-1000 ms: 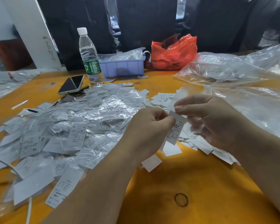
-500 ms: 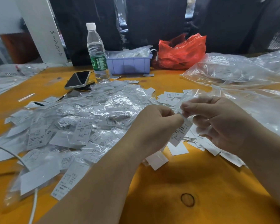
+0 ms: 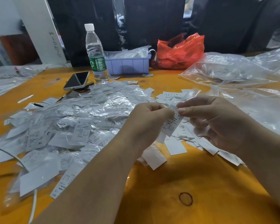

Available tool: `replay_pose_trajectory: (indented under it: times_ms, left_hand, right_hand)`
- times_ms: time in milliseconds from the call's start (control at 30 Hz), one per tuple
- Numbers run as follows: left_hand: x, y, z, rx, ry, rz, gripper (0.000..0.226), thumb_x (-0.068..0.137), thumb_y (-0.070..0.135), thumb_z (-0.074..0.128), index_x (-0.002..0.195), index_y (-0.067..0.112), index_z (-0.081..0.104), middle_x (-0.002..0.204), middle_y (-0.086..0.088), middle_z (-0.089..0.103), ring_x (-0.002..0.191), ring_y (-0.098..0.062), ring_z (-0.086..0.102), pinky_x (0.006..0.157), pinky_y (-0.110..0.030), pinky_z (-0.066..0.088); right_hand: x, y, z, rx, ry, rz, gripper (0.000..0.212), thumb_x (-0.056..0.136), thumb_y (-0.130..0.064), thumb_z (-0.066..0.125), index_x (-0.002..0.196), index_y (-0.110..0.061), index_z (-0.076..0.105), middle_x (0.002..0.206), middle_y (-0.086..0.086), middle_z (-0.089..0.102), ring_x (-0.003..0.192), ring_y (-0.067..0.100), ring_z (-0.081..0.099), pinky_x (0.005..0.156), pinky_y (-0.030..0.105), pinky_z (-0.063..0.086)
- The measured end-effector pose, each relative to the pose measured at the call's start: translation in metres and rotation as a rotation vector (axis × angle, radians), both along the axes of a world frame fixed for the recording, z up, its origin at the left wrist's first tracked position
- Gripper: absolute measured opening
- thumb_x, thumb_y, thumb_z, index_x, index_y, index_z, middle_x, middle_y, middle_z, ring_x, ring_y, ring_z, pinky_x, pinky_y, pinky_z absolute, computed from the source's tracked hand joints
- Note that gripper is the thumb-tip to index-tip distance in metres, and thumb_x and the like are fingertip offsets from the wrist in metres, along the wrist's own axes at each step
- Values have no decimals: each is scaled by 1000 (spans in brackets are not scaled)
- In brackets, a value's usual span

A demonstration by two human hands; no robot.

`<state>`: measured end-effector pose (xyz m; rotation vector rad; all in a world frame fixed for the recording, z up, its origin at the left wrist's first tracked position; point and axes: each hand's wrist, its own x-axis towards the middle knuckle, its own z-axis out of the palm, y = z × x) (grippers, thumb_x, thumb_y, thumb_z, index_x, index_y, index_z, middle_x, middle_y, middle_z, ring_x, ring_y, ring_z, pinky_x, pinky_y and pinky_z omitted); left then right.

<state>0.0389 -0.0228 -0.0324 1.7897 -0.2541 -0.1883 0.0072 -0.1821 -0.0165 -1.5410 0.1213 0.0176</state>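
Both hands meet over the middle of the orange table [image 3: 168, 183]. My left hand [image 3: 145, 125] and my right hand [image 3: 217, 122] each pinch the top of one printed white label [image 3: 171, 124], which hangs down between them, partly inside a small clear sleeve. A large heap of labels in clear sleeves [image 3: 63, 126] lies to the left of my left hand. Loose bare labels [image 3: 205, 143] lie under and behind my right hand.
At the back stand a water bottle [image 3: 95, 54], a phone [image 3: 77, 80], a lilac bin [image 3: 128, 65] and a red plastic bag [image 3: 179, 52]. Big clear bags [image 3: 242, 78] cover the right side. A white cable [image 3: 33, 206] runs at front left. A rubber band [image 3: 185, 198] lies in front.
Both hands stay on the same label and have pulled its top slightly apart. The head camera has shifted a little, so the scene sits lower and further right.
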Motion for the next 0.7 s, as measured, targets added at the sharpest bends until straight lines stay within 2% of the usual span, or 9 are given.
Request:
replay_pose_trajectory:
  times_ms: [133,267,367,433,500,567,600,667,700]
  left_hand:
    - [0,0,-1,-40,-10,13,20,89,32,68,75,19,73,64,11,65,59,-5,55,51,-19,42]
    - [-2,-2,-1,-22,-43,-1,19,89,36,68,79,20,74,62,15,65,52,4,56,47,-15,43]
    - [-2,-2,-1,-37,-39,-8,19,89,36,68,82,19,74,63,15,65,53,4,56,47,-13,43]
    - [-2,-2,0,-41,-11,-17,19,89,33,68,79,18,74,64,14,66,54,4,55,48,-11,42]
    - [-2,-2,0,-28,19,-12,19,90,28,67,77,15,73,70,9,69,59,-2,55,50,-12,41]
    - [-1,-3,0,-32,30,-11,18,90,22,65,80,10,72,78,3,71,65,-9,54,53,-16,40]
    - [-1,-3,1,-43,31,-21,17,91,20,64,80,9,71,80,1,71,66,-11,54,54,-16,41]
    - [0,-3,1,-50,20,-44,18,92,19,63,80,8,71,78,1,70,66,-11,54,52,-13,41]
    - [0,-3,1,-47,11,-54,18,92,19,63,81,7,71,77,2,69,66,-10,53,51,-11,40]
  right_hand:
    - [0,-1,0,13,0,-10,27,54,-14,74,79,-4,76,63,6,67,44,4,49,37,16,35]
    - [0,1,0,-21,-6,-12,32,57,-16,75,86,-4,76,71,7,64,62,12,48,38,15,35]
    - [0,1,0,8,-29,-35,27,65,-10,74,91,-4,72,59,-2,65,49,2,55,39,14,38]
    - [1,-1,-1,3,-45,-79,17,73,-7,73,90,-7,72,59,-3,65,41,0,51,44,18,39]
    - [3,-3,-2,-14,-56,-130,13,73,-12,74,85,-10,73,72,6,67,45,5,44,51,25,35]
    - [3,-4,-2,3,-74,-151,18,65,-20,75,80,-12,73,83,19,61,48,8,35,49,24,34]
    - [3,-3,-1,14,-83,-148,18,63,-23,75,78,-13,74,84,19,57,48,8,32,45,22,34]
    - [2,-2,-1,20,-93,-134,6,72,-21,74,74,-15,74,85,16,53,48,9,29,43,21,32]
    - [3,-2,-2,24,-96,-130,7,77,-20,73,71,-16,74,86,16,53,49,9,28,43,21,30]
